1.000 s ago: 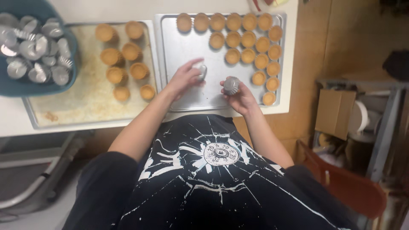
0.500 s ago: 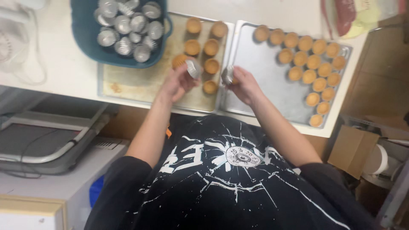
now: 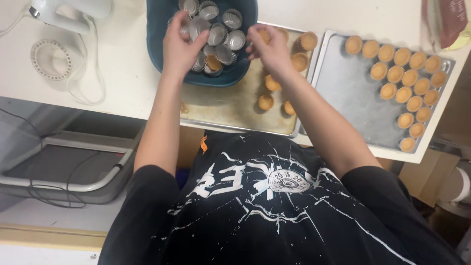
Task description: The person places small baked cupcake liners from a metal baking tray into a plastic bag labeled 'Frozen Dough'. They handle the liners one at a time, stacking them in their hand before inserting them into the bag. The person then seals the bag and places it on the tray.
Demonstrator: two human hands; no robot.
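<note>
A dark blue tub (image 3: 230,78) holds several empty fluted metal tart tins (image 3: 216,34). My left hand (image 3: 179,46) hovers over the tub, its fingers curled among the tins; whether it grips one is unclear. My right hand (image 3: 267,46) is at the tub's right rim, fingertips apart and pointing at a tin, holding nothing I can see. Under that hand lies the left baking tray (image 3: 230,108) with a few baked tart shells (image 3: 266,102). The right baking tray (image 3: 353,93) carries several rows of tart shells (image 3: 412,73) along its far and right sides.
A white hand mixer (image 3: 73,10) with its cord and a white round disc (image 3: 49,59) lie on the white counter to the left. A red packet (image 3: 451,19) sits at the top right. Below the counter are a grey bin (image 3: 64,167) and a cardboard box (image 3: 422,176).
Both hands moved left from the right tray, each carrying a metal tin, and now reach the blue tub. My view shifted left with them.
</note>
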